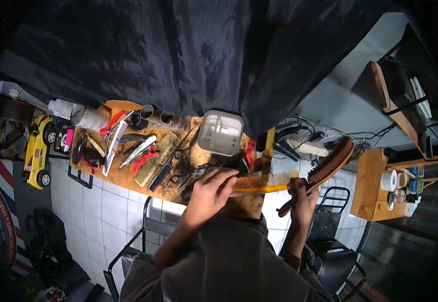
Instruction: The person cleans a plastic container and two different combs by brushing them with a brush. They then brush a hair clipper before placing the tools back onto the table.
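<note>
A yellow, amber-toned comb [266, 182] lies across in front of my body, its teeth facing away from me. My left hand [209, 195] is closed at the comb's left end, thumb and fingers pressed together there. My right hand [303, 201] grips a wooden hairbrush [332, 163] by its handle, with the reddish-brown bristles tilted up and to the right. The right thumb sits at the comb's right end. Both hands are over the near edge of the wooden table [181, 132], close to a black comb [162, 173] and scissors.
A clear plastic container [221, 133] stands at the table's far edge. White combs [114, 146], red-handled tools and a spray can [89, 119] crowd the left. Black cloth [178, 50] hangs behind. Chairs [329, 236] flank me; a yellow toy car [39, 151] is far left.
</note>
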The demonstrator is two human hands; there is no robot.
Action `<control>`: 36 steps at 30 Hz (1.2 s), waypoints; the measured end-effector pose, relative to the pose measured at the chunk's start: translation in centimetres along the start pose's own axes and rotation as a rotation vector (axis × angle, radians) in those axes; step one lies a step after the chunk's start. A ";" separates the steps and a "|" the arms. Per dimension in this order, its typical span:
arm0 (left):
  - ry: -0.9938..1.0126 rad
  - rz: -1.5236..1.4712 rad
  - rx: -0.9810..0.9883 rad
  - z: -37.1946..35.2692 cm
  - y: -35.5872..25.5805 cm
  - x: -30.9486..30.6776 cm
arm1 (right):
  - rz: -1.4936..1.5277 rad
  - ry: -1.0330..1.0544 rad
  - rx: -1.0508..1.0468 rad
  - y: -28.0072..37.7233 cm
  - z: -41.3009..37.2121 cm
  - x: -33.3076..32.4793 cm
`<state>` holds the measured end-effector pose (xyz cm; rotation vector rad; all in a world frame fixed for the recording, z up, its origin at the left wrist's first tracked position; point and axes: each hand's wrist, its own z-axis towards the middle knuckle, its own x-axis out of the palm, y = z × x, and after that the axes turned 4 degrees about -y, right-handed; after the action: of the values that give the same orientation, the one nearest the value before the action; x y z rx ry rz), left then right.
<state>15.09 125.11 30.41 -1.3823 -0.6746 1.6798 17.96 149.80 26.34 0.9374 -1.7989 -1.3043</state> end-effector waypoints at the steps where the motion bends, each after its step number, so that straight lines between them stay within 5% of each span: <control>1: 0.020 0.014 0.013 0.0 -0.1 -0.2 | -0.011 -0.008 0.006 0.2 0.1 0.1; 3: 0.045 0.057 0.083 0.0 0.3 -0.6 | 0.001 -0.012 -0.016 0.4 0.4 0.5; 7: 0.333 0.051 -0.271 -0.5 0.8 -2.9 | -0.009 -0.019 -0.029 1.2 0.6 1.4; 10: 0.422 -0.362 -0.260 -0.7 2.5 -3.7 | -0.026 0.010 -0.065 1.3 1.1 1.8; 11: 0.521 -0.514 -0.449 -0.6 2.2 -4.3 | -0.067 0.027 -0.079 1.2 1.1 1.7; 18: 0.681 -0.672 -0.412 -1.8 3.0 -3.3 | -0.239 -0.019 -0.322 0.8 -0.1 2.6; 24: 0.527 -0.772 -0.543 -1.5 2.2 -2.3 | -0.432 0.005 -0.162 1.7 -2.1 0.4; 30: 0.457 -0.627 -0.646 -0.5 1.7 -1.3 | -0.672 0.512 -0.040 5.1 -5.4 1.7; 32: 0.331 -0.496 -0.318 -1.8 3.8 -0.4 | -0.667 0.699 -0.464 2.5 -5.7 1.2; 33: 0.265 -0.435 -0.153 -2.0 4.1 -0.2 | -0.659 0.717 -0.251 3.0 -6.5 1.5; 36: 0.320 -0.522 -0.384 -2.3 3.7 -0.5 | -0.715 0.638 -0.317 2.8 -7.2 2.4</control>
<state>16.31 122.60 27.09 -1.5234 -1.0937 0.9258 22.61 145.16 31.02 1.6551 -0.7556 -1.4097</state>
